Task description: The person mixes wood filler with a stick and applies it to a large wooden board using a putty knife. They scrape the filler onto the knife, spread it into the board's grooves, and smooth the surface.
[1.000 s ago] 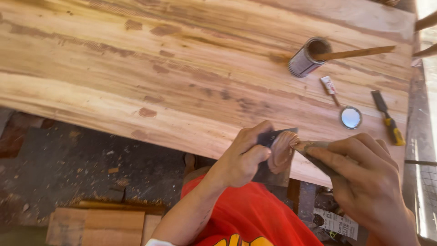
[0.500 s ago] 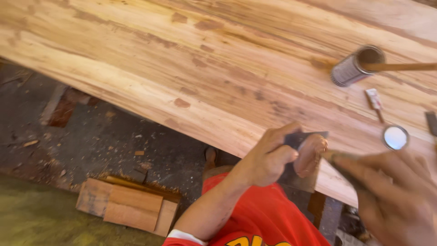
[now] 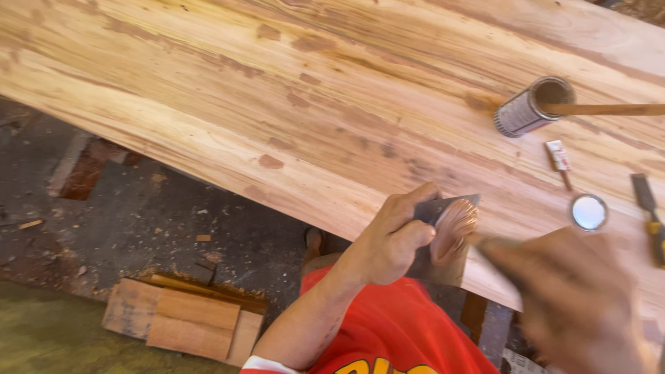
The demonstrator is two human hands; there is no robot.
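- Left hand (image 3: 391, 239) closes its fingers around a dark flat metal scraper (image 3: 443, 239), held at the near edge of the slab.
- Right hand (image 3: 582, 301), blurred, seems pinched on a thin tool – its grip cannot be told for sure – whose tip meets a brown putty blob (image 3: 454, 228) on the scraper.
- Wide wooden slab (image 3: 277, 104) fills the view, pale with reddish filled patches.
- Wooden offcuts (image 3: 183, 322) lie on the dirt floor below.
- Open can (image 3: 530, 107) lies tipped on the slab with a stick (image 3: 609, 109) in it – near it a round lid (image 3: 589, 212) and a chisel (image 3: 648, 211).
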